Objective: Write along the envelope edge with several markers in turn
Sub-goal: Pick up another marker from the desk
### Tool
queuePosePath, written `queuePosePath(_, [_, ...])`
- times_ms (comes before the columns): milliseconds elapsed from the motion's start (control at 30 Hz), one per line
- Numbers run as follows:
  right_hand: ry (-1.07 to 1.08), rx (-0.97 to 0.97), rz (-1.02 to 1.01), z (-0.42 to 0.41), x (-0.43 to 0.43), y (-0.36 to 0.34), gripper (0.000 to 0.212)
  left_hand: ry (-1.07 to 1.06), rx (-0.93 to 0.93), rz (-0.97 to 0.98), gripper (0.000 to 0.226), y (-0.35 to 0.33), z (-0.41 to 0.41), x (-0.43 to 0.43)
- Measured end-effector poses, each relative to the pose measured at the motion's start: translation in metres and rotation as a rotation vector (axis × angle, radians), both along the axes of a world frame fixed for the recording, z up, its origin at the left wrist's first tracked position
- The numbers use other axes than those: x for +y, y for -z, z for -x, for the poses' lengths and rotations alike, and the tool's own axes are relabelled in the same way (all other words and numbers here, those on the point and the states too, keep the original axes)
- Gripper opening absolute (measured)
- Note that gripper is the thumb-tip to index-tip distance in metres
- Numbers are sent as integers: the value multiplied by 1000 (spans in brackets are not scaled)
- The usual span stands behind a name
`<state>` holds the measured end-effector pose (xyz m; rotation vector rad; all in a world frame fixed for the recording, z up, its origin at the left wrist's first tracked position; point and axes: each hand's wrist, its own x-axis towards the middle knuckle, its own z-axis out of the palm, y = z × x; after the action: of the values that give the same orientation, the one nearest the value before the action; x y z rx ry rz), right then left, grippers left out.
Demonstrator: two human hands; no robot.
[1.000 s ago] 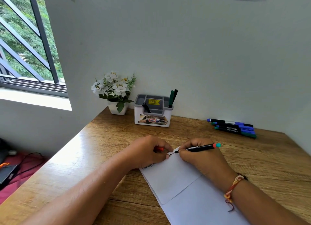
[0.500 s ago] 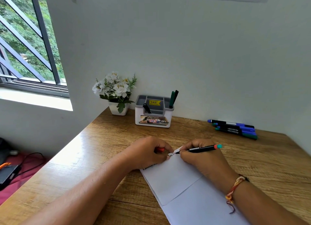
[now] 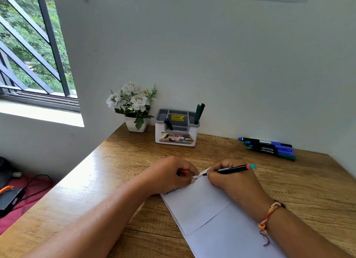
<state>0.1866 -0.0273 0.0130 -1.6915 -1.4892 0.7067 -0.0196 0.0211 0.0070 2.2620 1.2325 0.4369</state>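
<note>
A: Change against a second ago?
B: Small. The marker [image 3: 231,169] tip sits a bit further right along the envelope [image 3: 202,205] top edge, with more dark scribble behind it. Hands keep their pose.
A: Grips?
B: Right hand [image 3: 229,180] has its fingers pinched tight round the marker, tip on the paper. Left hand [image 3: 169,175] is curled, fingers closed on a red-orange piece [image 3: 184,171], fingertips pressing the envelope edge just left of the tip.
A: Envelope place?
B: Flat on the desk [image 3: 115,161], at the near edge, right of middle, angled, running out of frame at the bottom.
A: Materials, fast.
B: Envelope is white matte paper, flap with a rounded corner. Marker is a slim black cylinder, teal end. Desk is glossy wood grain, glare toward the left edge. Loose markers [image 3: 269,147] have black barrels and blue and green caps, side by side near the far right corner. Organiser [image 3: 176,130] is a white plastic box with a grey tray and yellow sticker, dark pens standing in it, at the far edge. Flower pot [image 3: 134,124] is white, with white blooms, at the far left corner. Woven thread band [image 3: 268,215] on the right wrist.
</note>
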Motion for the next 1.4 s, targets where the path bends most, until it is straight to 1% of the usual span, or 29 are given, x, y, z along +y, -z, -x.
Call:
queuePosePath(200, [18, 31, -14, -1, 0, 1, 11, -7, -14, 4, 25, 1, 0, 0])
queuePosePath(367, [16, 11, -9, 0, 1, 1, 13, -9, -9, 3, 25, 1, 0, 0])
queuePosePath(667, [9, 25, -14, -1, 0, 2, 9, 0, -5, -10, 24, 2, 0, 1])
queuePosePath(800, [43, 29, 0, -2, 0, 1, 8, 0, -7, -6, 24, 2, -1, 2])
queuePosePath(1400, [52, 23, -10, -3, 1, 1, 9, 12, 2, -23, 25, 3, 0, 3])
